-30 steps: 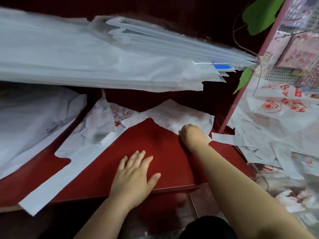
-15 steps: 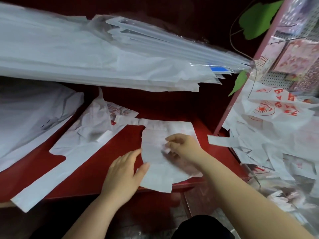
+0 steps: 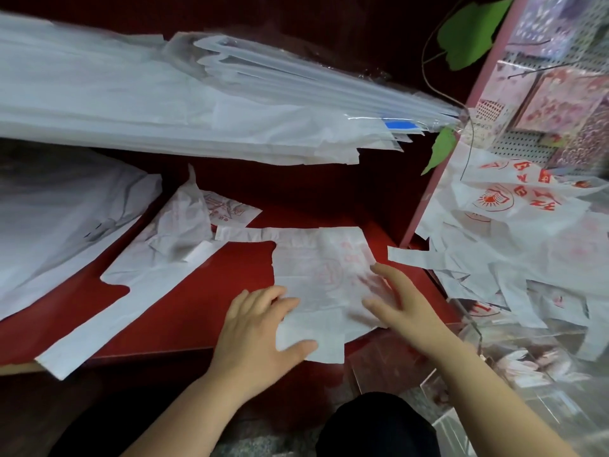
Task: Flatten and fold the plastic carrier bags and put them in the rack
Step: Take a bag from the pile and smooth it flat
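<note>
Near the front edge of the table [image 3: 184,311], toward its right corner, the fingers [image 3: 260,296] of the left hand [image 3: 257,331] lie straight and spread. Their tips and the thumb rest on the left and near margin of a white carrier bag [image 3: 316,268]. Just beside it the right hand [image 3: 403,308] presses on the bag's right half, its fingers [image 3: 384,270] also straight and fanned, somewhat blurred. Neither hand grips anything.

The bag lies flat on the red surface with faint red print showing through. One handle strip runs left along its far side, and its near corner hangs over the front edge. To its left a second white bag [image 3: 171,255] lies crumpled in the middle, its long handle reaching the front left corner.

Above the back edge a thick stack of clear and white bags [image 3: 164,103] juts across. Beyond the right edge, past a pink upright [image 3: 451,133], a loose pile of red-printed bags [image 3: 514,232] spreads below a pegboard panel [image 3: 524,145].
</note>
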The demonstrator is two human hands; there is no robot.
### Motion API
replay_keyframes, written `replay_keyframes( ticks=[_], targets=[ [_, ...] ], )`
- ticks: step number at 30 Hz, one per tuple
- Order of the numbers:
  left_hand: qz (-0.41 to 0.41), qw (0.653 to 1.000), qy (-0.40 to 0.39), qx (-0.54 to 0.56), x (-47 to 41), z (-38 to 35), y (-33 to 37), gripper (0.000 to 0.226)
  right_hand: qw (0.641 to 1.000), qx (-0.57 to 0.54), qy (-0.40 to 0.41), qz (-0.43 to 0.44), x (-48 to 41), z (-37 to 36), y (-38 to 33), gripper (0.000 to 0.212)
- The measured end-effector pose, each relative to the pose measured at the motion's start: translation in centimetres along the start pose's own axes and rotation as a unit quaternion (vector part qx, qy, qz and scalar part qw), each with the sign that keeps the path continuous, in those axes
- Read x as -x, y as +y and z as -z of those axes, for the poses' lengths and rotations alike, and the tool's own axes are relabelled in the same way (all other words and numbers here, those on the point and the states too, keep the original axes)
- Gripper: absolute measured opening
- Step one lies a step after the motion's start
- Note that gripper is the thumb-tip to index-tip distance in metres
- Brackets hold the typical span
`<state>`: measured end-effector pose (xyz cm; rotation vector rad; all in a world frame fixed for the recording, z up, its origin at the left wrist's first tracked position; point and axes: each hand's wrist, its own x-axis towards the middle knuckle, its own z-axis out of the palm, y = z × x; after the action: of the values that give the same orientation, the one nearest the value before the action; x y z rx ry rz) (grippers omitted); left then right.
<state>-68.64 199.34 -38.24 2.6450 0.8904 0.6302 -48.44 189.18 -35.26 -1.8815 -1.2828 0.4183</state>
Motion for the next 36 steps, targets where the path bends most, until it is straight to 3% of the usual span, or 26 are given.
replay_keyframes(
  ticks=[3,7,10,16,19,22,25,27,29,32,34,36],
  targets=[
    [-0.051,0.998,0.012,-0.035,0.2,-0.9,0.6,0.065,0.993,0.094,-0.059,0.039,1.7,-0.1,1.0,0.08],
    [-0.087,0.995,0.037,0.011,-0.5,-0.4,0.9,0.03,0.976,0.182,0.079,0.092,2.1,-0.7,2.3,0.064],
    [-0.118,0.993,0.02,-0.02,-0.6,-0.1,0.7,0.032,0.97,0.185,0.142,0.062,1.5,-1.7,2.1,0.034],
    [-0.12,0.987,-0.028,-0.102,-0.1,0.5,-0.2,0.048,0.971,0.081,0.223,-0.032,-0.8,-2.3,0.7,0.027],
    [-0.102,0.987,-0.029,-0.12,0.2,1.3,-1.5,0.047,0.951,0.176,0.245,0.066,-1.2,-1.5,-0.8,0.016],
    [-0.058,0.987,-0.024,-0.146,0.1,2.8,-3.1,0.054,0.891,0.292,0.258,0.235,-0.1,-1.1,-1.0,0.02],
    [0.018,0.987,-0.064,-0.146,-0.5,3.8,-4.6,0.085,0.854,0.355,0.208,0.317,1.9,-1.2,-0.8,0.019],
    [0.069,0.982,-0.064,-0.164,-1.3,3.7,-5.3,0.071,0.85,0.358,0.149,0.356,3.1,-1.9,-0.1,0.015],
    [0.135,0.969,-0.08,-0.189,-2.5,4.0,-4.6,0.055,0.851,0.352,0.092,0.378,4.1,-2.8,0.5,0.01],
    [0.213,0.947,-0.124,-0.204,-4.8,3.2,-2.8,0.069,0.861,0.335,0.015,0.383,4.9,-4.1,0.4,0.015],
    [0.237,0.937,-0.161,-0.197,-5.6,2.1,-1.7,0.078,0.898,0.267,0.003,0.349,5.2,-4.1,0.1,0.022],
    [0.23,0.936,-0.18,-0.197,-5.9,1.3,-1.6,0.083,0.952,0.162,0.064,0.251,4.4,-3.0,-0.4,0.03]
  ],
)
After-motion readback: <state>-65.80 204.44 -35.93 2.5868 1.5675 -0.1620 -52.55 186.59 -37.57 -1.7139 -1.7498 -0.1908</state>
